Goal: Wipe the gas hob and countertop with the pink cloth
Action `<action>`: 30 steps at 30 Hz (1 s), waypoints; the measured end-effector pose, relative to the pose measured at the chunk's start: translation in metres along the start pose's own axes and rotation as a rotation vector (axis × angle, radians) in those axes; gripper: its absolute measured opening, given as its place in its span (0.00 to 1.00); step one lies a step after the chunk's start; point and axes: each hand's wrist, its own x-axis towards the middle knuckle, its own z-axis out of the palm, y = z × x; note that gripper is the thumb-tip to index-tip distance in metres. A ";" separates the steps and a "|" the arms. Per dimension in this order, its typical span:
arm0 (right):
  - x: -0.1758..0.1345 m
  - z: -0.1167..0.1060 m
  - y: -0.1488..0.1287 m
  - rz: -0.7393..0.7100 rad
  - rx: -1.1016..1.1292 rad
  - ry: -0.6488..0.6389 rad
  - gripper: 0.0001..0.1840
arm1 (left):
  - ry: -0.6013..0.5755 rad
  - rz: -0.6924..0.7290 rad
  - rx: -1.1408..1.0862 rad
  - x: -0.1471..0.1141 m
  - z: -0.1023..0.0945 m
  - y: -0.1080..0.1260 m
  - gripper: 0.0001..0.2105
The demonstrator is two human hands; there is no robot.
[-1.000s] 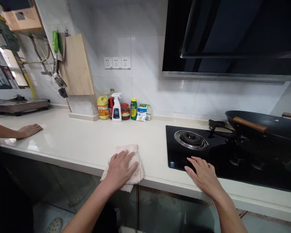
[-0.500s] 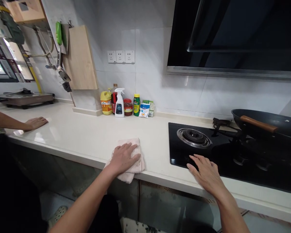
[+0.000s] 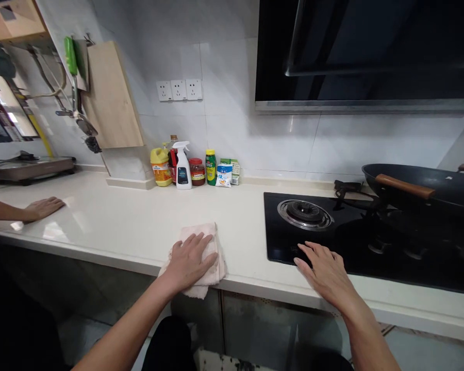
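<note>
My left hand (image 3: 191, 260) lies flat with spread fingers on a pale pink cloth (image 3: 215, 273). The cloth rests on the white countertop (image 3: 139, 216), and one corner hangs over the front edge. At the near left corner of the black gas stove (image 3: 272, 226), my right hand (image 3: 322, 265) is open, its fingers apart over the glass and its palm by the counter edge. It holds nothing. Left of the nearest burner (image 3: 305, 214) stretches the white counter surface.
A wok (image 3: 406, 178) with a wooden handle sits on the stove's right side. Against the wall stand a white spray bottle (image 3: 183, 172), a yellow jug (image 3: 161, 172), a green bottle (image 3: 211, 170) and a red-lidded jar (image 3: 197, 174). Another person's hand (image 3: 44, 207) rests on the counter at left.
The view has shifted slightly to the right, so most things appear further left. Both my hands keep the same poses, the left still on the cloth.
</note>
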 end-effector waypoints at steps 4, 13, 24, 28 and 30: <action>-0.001 0.000 0.000 -0.008 0.003 0.017 0.28 | -0.071 0.037 -0.026 0.021 -0.004 0.000 0.27; -0.002 0.001 -0.001 -0.005 0.039 0.054 0.28 | -0.020 0.135 -0.001 0.104 0.016 0.028 0.25; -0.002 0.004 0.001 0.006 0.053 0.050 0.27 | 0.021 0.087 -0.046 0.237 0.050 0.073 0.34; 0.000 0.011 0.008 -0.033 0.046 0.060 0.26 | 0.027 0.054 -0.045 0.289 0.060 0.082 0.33; 0.002 0.011 0.008 -0.060 0.040 0.076 0.25 | 0.021 0.034 -0.039 0.311 0.063 0.086 0.31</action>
